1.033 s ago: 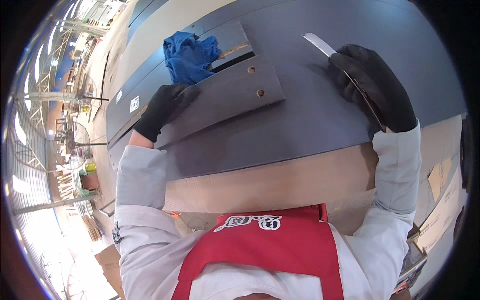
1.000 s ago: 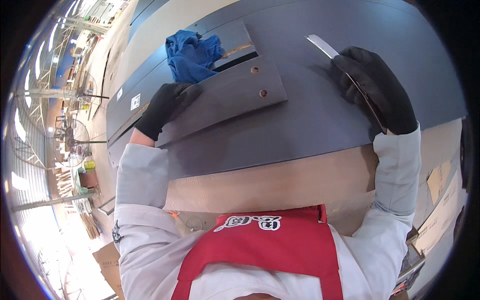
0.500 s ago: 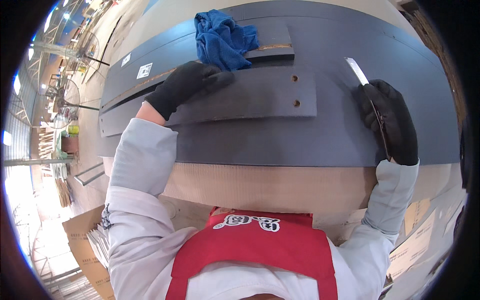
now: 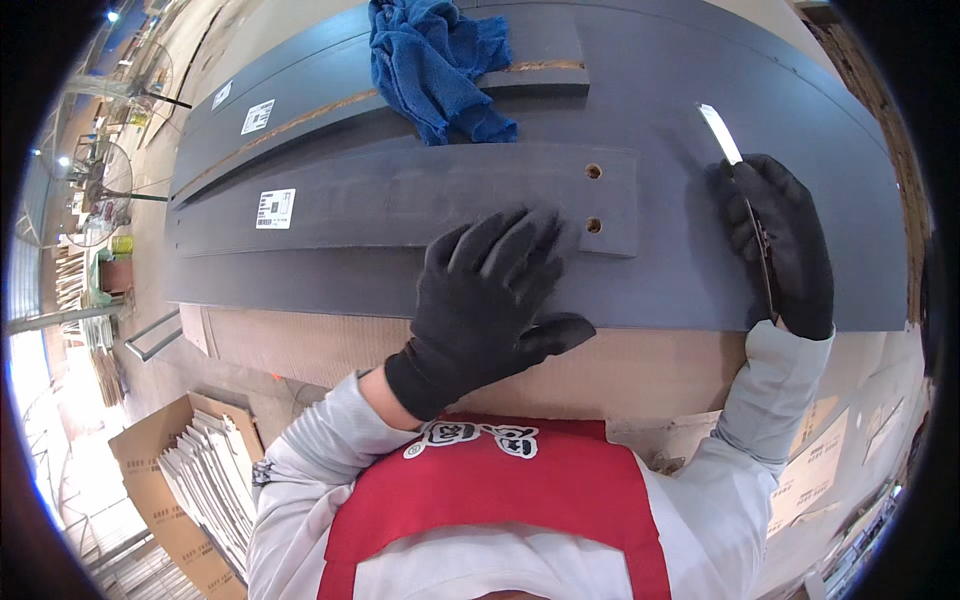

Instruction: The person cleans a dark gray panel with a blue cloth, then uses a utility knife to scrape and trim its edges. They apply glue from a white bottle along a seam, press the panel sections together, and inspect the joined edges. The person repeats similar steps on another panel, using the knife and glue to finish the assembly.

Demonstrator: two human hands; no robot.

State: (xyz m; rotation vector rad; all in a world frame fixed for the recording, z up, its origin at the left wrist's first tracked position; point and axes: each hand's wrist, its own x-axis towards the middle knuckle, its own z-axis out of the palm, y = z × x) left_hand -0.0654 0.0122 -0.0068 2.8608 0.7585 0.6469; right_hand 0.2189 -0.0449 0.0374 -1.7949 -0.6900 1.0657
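My left hand (image 4: 490, 300), in a black glove, has its fingers spread over the near edge of a narrow dark grey board (image 4: 400, 195); whether it touches the board I cannot tell. Two round holes mark that board's right end, and a white label (image 4: 275, 208) is stuck near its left. In my right hand (image 4: 785, 235), also gloved, is a utility knife (image 4: 722, 135), its long blade angled up and away to the left. Behind lies a second narrow board (image 4: 545, 82) with a brown strip along its edge, partly covered by a crumpled blue cloth (image 4: 435, 70).
Both boards rest on a large dark panel (image 4: 680, 280), with brown corrugated cardboard (image 4: 640, 365) under its near edge. An open carton (image 4: 165, 500) holding white strips stands on the lower left. Fans (image 4: 100, 180) and stacked material are at far left.
My left hand has left the far edge of the near board, coming right and toward me with fingers spreading. The gap between the boards has widened, and the near board's label now shows.
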